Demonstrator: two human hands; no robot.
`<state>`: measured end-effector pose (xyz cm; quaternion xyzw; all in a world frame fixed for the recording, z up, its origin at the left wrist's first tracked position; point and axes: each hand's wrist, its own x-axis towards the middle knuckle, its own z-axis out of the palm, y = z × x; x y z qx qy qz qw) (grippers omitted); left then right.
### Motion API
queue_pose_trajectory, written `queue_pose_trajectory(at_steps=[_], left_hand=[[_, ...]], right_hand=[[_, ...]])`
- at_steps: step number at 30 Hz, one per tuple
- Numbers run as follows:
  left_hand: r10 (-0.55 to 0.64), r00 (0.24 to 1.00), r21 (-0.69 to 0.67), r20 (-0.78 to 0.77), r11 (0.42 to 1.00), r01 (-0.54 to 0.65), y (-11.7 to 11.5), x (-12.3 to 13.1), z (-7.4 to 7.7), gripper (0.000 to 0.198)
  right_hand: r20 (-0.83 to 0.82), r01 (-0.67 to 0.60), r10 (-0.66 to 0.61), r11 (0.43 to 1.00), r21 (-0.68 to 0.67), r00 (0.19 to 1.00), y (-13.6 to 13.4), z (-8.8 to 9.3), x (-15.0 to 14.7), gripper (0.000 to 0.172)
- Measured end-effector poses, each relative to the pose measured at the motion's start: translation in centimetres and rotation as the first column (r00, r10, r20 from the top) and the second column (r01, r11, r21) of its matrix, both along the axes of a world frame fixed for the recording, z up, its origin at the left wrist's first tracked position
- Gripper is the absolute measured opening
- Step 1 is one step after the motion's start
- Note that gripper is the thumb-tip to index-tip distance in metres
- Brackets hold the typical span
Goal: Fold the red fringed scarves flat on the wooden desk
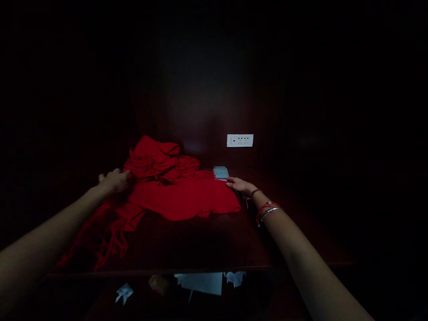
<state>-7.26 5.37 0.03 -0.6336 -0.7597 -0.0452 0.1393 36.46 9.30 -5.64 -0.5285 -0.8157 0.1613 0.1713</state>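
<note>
A red fringed scarf (pixel 187 200) lies on a dark wooden shelf (pixel 200 249). Its left part is bunched in a heap, while a smoother folded band stretches to the right. At the left edge of the heap, my left hand (pixel 115 180) has its fingers curled on the cloth, partly lost in shadow. My right hand (pixel 240 184) rests at the right end of the band, fingers stretched out and fingertips touching the fabric. Just behind those fingertips is a small pale blue-and-white printed item (pixel 220 173), partly covered by the scarf.
A white wall socket (pixel 240 140) is set in the dark back panel. Below the shelf's front edge (pixel 160 271) lie a printed sheet (pixel 202 283), crumpled white paper (pixel 125 293), another crumpled piece (pixel 235 278) and a small yellowish packet (pixel 158 284). The sides are in deep shadow.
</note>
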Motion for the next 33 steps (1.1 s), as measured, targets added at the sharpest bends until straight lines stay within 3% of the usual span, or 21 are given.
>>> queue_pose_trajectory(at_steps=[3, 7, 10, 13, 15, 18, 21, 23, 27, 31, 33], left_hand=[[-0.156, 0.981, 0.06, -0.115, 0.985, 0.164, -0.9, 4.6, -1.4, 0.044], [-0.438, 0.899, -0.036, -0.027, 0.899, 0.437, -0.9, 10.1, -4.5, 0.049], [-0.458, 0.878, -0.221, 0.135, 0.85, 0.478, -0.6, 12.1, -7.5, 0.061], [-0.427, 0.877, -0.274, 0.221, 0.836, 0.476, -0.7, 12.6, -9.4, 0.067], [-0.436, 0.87, -0.242, 0.232, 0.84, 0.485, -0.8, 12.4, -9.7, 0.068], [-0.447, 0.863, -0.219, 0.236, 0.841, 0.495, -1.0, 11.9, -9.5, 0.07], [-0.454, 0.856, -0.196, 0.246, 0.842, 0.503, -1.1, 11.8, -9.4, 0.069], [-0.465, 0.848, -0.17, 0.255, 0.842, 0.513, -1.1, 11.9, -9.5, 0.069], [-0.465, 0.844, -0.149, 0.268, 0.845, 0.513, -0.8, 12.3, -9.7, 0.067], [-0.424, 0.864, -0.139, 0.273, 0.871, 0.471, -0.4, 12.1, -9.3, 0.062], [-0.406, 0.876, -0.118, 0.26, 0.887, 0.446, -0.2, 11.6, -8.8, 0.06]], right_hand=[[0.075, 0.01, -0.006, 0.999, -0.049, 0.997, 0.8, -0.3, -1.3, 0.037], [0.156, 0.003, 0.014, 0.994, -0.108, 0.988, 0.7, 0.2, -1.8, 0.043], [0.202, -0.049, 0.092, 0.977, -0.207, 0.975, 0.2, 1.0, -1.7, 0.054], [0.251, -0.058, 0.143, 0.947, -0.317, 0.957, -0.3, 1.7, -1.4, 0.047], [0.209, -0.086, 0.142, 0.963, -0.257, 0.967, -0.7, 1.9, -0.8, 0.036], [-0.07, -0.194, 0.186, 0.973, -0.127, 0.98, -1.9, 2.6, 0.8, 0.021], [-0.414, -0.305, 0.223, 0.941, -0.144, 0.882, -3.7, 3.9, 2.7, 0.023], [-0.532, -0.346, 0.21, 0.923, -0.168, 0.82, -4.9, 4.9, 3.5, 0.024], [-0.563, -0.304, 0.178, 0.943, -0.138, 0.807, -6.7, 5.8, 3.0, 0.024], [-0.599, -0.168, 0.194, 0.981, 0.1, 0.777, -7.2, 7.1, 1.6, 0.024], [-0.536, -0.116, 0.211, 0.972, 0.205, 0.817, -7.2, 8.8, 2.1, 0.025]])
